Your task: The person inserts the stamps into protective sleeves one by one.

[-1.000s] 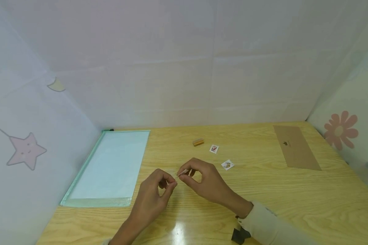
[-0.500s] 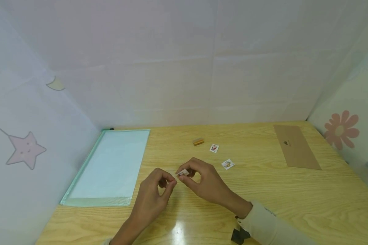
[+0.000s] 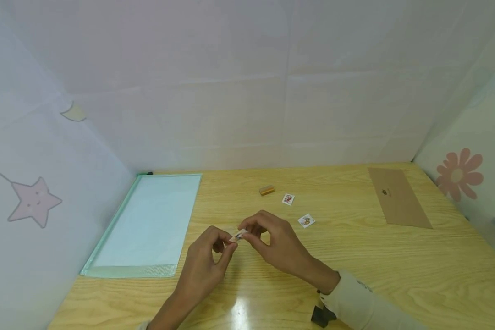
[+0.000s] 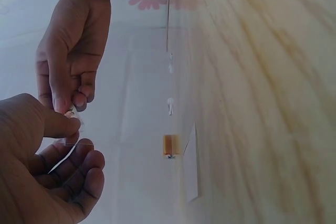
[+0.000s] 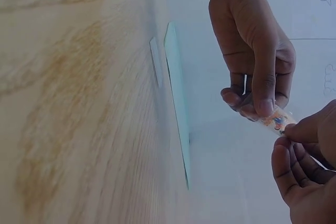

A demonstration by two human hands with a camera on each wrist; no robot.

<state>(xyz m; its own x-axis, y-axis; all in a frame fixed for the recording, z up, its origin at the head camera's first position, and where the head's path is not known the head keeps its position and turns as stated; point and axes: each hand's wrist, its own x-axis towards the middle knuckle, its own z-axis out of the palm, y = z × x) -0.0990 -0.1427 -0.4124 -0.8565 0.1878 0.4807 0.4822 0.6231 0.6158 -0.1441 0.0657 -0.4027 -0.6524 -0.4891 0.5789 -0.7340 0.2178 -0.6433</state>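
Note:
A tiny playing card with a coloured picture bridges the fingertips of both hands. My right hand pinches its right end between thumb and fingers. With thumb and forefinger my left hand pinches a small clear plastic sleeve, and in the right wrist view the picture shows within or against the clear plastic. Both hands are raised above the wooden table. Two similar small cards lie face up beyond the right hand, one nearer and one farther.
A little brown-and-orange box sits behind the hands. At the left lies a pale green zip pouch, and at the right a flat brown paper sheet. A dark object is below the right sleeve. White cloth walls surround the table.
The playing card has turned and shifted left, from beside the right fingertips to the left hand's fingertips. The left hand has barely moved, and the things on the table stay put.

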